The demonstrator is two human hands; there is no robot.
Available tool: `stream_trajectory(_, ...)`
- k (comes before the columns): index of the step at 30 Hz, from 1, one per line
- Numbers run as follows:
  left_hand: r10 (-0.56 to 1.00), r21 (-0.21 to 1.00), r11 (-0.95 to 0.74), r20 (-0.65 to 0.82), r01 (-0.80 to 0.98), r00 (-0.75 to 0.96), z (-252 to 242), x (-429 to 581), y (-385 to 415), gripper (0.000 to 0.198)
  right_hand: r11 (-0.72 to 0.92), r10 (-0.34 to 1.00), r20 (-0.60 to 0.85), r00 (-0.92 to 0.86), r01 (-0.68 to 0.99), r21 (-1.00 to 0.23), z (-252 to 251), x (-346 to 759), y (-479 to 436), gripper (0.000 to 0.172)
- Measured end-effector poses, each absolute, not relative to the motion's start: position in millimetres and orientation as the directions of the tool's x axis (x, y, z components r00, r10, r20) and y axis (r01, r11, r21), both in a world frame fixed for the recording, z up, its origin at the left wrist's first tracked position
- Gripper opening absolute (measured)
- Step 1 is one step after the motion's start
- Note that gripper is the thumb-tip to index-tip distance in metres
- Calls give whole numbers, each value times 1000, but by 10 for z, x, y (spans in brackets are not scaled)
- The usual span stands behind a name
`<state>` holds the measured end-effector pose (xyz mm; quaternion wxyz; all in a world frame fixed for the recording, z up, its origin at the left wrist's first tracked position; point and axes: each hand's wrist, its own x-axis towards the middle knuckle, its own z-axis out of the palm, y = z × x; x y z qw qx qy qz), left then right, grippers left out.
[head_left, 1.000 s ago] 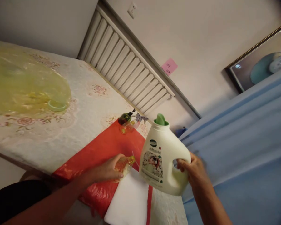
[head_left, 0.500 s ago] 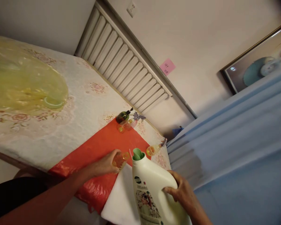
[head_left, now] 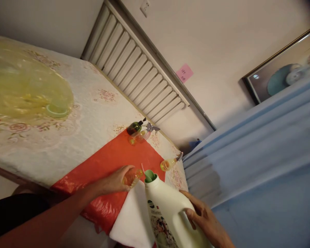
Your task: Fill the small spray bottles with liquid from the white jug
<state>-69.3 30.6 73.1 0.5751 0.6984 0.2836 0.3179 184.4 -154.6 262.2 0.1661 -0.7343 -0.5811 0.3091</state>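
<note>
My left hand (head_left: pixel 119 179) is closed around a small clear bottle (head_left: pixel 133 177), which tilts with its neck toward the jug. My right hand (head_left: pixel 205 218) grips the handle of a large pale detergent jug (head_left: pixel 167 206), fingers partly hidden behind it. The jug leans, and its green spout (head_left: pixel 150 176) is close to the bottle's neck. A thin pink strip (head_left: pixel 142 167) shows between the two; I cannot tell what it is. Under the hands lie a red plastic sheet (head_left: pixel 100 162) and a white block-like piece (head_left: pixel 130 215).
On the sheet's far side stand a dark green bottle (head_left: pixel 134 128) and a clear spray bottle (head_left: pixel 135 138). Another spray bottle (head_left: pixel 167 164) with yellow liquid is at the right. A yellow plastic bag (head_left: pixel 28 86) lies on the floral tablecloth (head_left: pixel 93 120). Blue curtain (head_left: pixel 260 144) hangs right.
The jug and its spout have dropped slightly in view. My right hand has shifted a little lower on the handle. My left hand still holds the small bottle in nearly the same place.
</note>
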Motion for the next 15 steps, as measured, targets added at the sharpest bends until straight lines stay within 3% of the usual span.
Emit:
stream_trajectory(6, 737, 985, -168, 103, 34, 668, 722, -710, 321, 82, -284, 950, -281, 135, 743, -606, 2661, 1859, -1563, 67)
stream_trajectory(15, 711, 987, -161, 103, 18, 696, 834, -784, 331, 73, -299, 938, -323, 124, 759, -578, 2775, 1779, -1463, 63)
